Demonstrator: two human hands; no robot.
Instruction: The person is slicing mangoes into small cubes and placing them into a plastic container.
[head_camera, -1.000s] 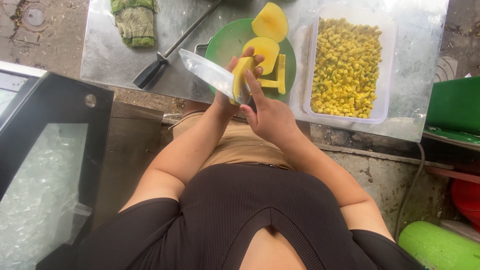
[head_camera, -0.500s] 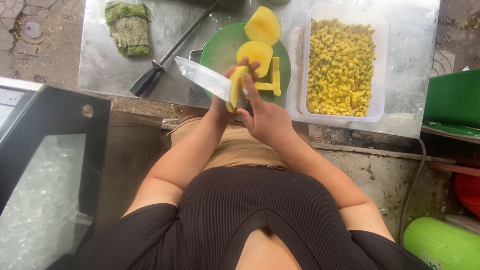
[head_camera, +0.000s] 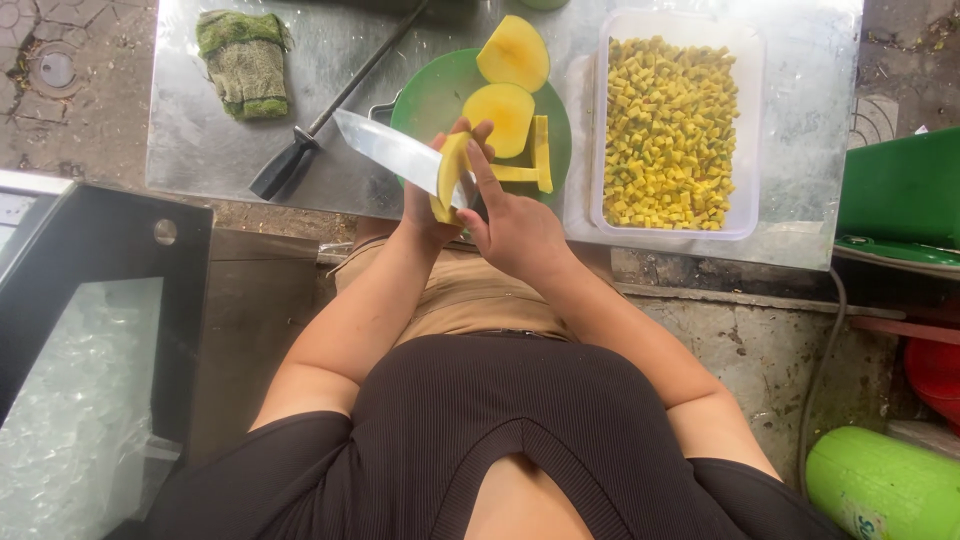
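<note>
My left hand (head_camera: 425, 215) holds a yellow mango slice (head_camera: 447, 175) on edge, just above the near rim of a round green plate (head_camera: 430, 95). In my right hand (head_camera: 515, 235) is a large knife (head_camera: 385, 150), forefinger stretched along it. The blade points left and sits against the slice. On the plate lie two peeled mango halves (head_camera: 498, 105) and a couple of cut strips (head_camera: 540, 150).
A clear tub (head_camera: 592, 150) of yellow mango cubes (head_camera: 670, 130) stands right of the plate on the steel table (head_camera: 200, 140). A green cloth (head_camera: 240, 60) and a dark-handled tool (head_camera: 290, 165) lie at the left. Glass-topped box (head_camera: 80, 380) left, green crate (head_camera: 900, 190) right.
The whole scene has drifted slightly left and up in view. Both hands keep the same hold, with the knife still against the slice.
</note>
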